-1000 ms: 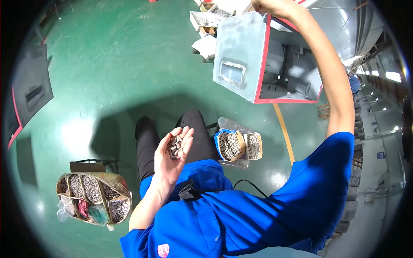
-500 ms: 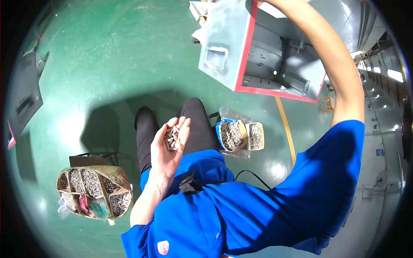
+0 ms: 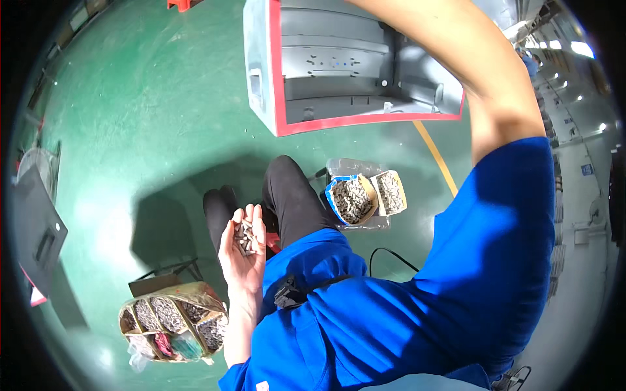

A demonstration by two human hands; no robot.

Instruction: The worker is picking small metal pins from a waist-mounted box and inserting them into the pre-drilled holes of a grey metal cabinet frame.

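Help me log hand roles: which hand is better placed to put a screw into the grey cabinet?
Likely right: the right arm is raised at the grey cabinet, hand out of frame. The left hand is open, cupping small screws, low near the knees.

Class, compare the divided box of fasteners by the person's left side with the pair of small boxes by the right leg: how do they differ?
The divided box is one brown carton split into several compartments, with coloured items in some; the pair of small boxes are separate, one blue-rimmed, resting on clear plastic. The divided box lies nearer the left hand. Both sit on the green floor holding grey metal parts.
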